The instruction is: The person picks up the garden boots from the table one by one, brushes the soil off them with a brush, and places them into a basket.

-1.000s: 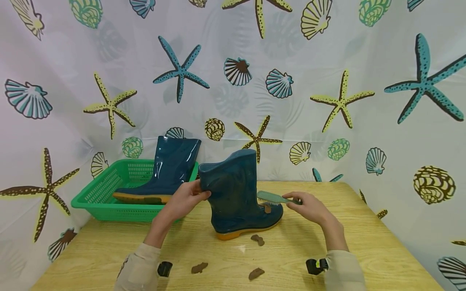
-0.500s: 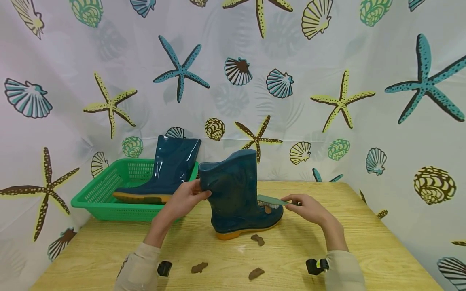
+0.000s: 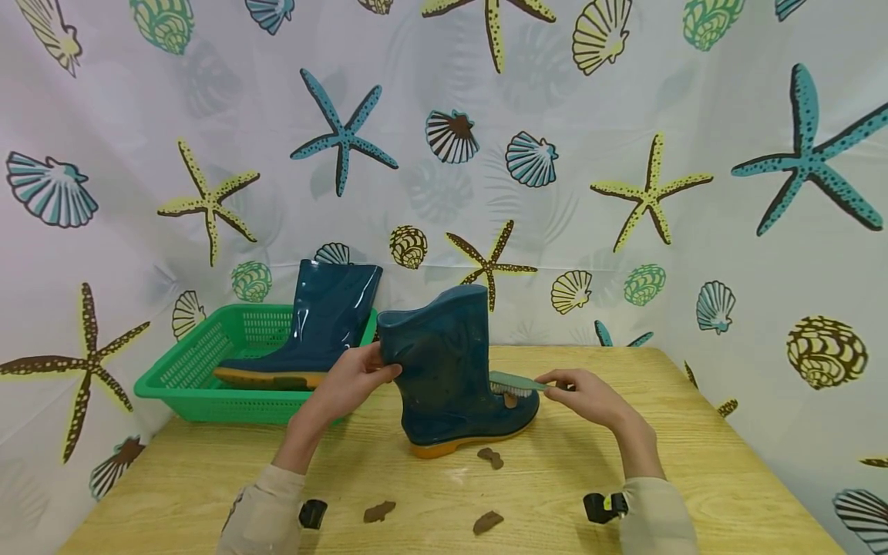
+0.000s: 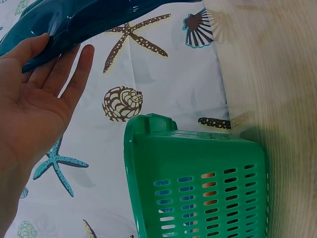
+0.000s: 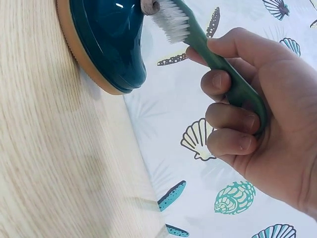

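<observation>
A dark blue rubber boot (image 3: 444, 370) with an orange sole stands on the table, toe to the right. My left hand (image 3: 357, 378) pinches the back of its shaft near the top, thumb outside; the left wrist view shows the same grip on the boot (image 4: 74, 25). In my right hand (image 5: 267, 99) is the handle of a green scrub brush (image 5: 218, 64), fingers curled round it. The brush's white bristles (image 5: 172, 21) lie over the boot's instep, against a small brown patch (image 3: 510, 401) there.
A green perforated basket (image 3: 215, 397) stands at the back left with a second blue boot (image 3: 326, 331) in it. Brown scraps (image 3: 491, 458) lie in front of the boot, others (image 3: 379, 511) nearer the front. A shell-patterned curtain (image 3: 444, 193) rises behind the table.
The brush in my right hand has come down and levelled, its bristles now lower on the boot's instep. My left hand and the boot stay in place.
</observation>
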Motion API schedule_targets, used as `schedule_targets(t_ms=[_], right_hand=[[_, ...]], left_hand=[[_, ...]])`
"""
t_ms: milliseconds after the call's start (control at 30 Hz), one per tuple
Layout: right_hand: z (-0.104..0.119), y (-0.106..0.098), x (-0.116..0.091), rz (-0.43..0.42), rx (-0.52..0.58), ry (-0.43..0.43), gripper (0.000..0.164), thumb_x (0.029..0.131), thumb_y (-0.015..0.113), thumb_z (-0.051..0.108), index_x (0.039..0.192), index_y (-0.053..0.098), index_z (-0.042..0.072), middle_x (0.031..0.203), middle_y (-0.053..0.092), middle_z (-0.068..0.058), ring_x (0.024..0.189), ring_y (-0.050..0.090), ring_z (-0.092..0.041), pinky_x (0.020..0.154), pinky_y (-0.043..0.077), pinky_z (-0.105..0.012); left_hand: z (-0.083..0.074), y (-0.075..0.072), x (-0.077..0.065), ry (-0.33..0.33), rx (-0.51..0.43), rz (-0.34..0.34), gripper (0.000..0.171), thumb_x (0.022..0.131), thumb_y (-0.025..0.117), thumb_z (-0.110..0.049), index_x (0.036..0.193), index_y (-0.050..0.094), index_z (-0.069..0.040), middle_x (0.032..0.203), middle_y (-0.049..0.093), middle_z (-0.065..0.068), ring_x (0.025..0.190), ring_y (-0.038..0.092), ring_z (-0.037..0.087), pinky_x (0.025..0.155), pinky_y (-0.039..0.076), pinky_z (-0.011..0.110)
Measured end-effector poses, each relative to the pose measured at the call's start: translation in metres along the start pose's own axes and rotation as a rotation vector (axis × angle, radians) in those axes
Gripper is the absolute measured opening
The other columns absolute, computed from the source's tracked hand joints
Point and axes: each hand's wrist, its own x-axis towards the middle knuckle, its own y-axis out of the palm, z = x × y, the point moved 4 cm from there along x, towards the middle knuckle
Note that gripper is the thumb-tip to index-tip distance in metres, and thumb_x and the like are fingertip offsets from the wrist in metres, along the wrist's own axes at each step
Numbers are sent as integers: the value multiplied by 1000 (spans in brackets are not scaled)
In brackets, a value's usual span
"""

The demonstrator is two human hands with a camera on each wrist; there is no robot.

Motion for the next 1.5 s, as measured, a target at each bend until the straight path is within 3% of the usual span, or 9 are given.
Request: schedule_targets(t_ms=[200,367,767,1000,1233,1500], right_hand=[[2,-2,-1,-51,-17,16,36,102,56,28,132,63,8,98,63,-9,76,50,-17,65,42,-33],[0,2,0,-24,-59,38,36,102,56,27,131,64,7,92,63,-6,73,49,-16,63,41,-32],[3,2,1,-8,-22,10,35,102,54,28,130,65,10,120,66,-12,92,58,-17,77,49,-37],[8,0,3,4,2,-10,36,102,54,29,131,64,9,101,65,-9,79,50,-18,68,42,-35],[3,-2,1,-44,-41,19,37,102,55,28,132,63,9,102,65,-9,80,53,-16,68,44,-33],[1,1,1,2,-32,-8,36,102,56,25,130,64,6,101,66,-6,81,53,-16,70,45,-33]], left_hand=[[0,0,0,-5,8,-4,36,99,63,-27,132,62,-14,123,69,9,107,68,25,91,56,45],[0,0,0,-3,13,-1,36,99,62,-28,133,62,-15,122,69,9,107,68,25,91,56,45],[1,0,0,2,17,-7,35,99,62,-27,131,62,-13,121,70,10,106,68,26,90,56,45],[0,0,-1,-1,16,-12,35,99,63,-28,131,62,-13,121,70,10,107,68,26,90,56,45],[2,-1,0,6,9,-6,36,99,62,-28,132,62,-13,123,69,11,109,68,27,91,56,46],[0,-1,-1,7,7,-7,37,99,62,-28,132,62,-12,124,69,11,110,67,28,92,55,47]])
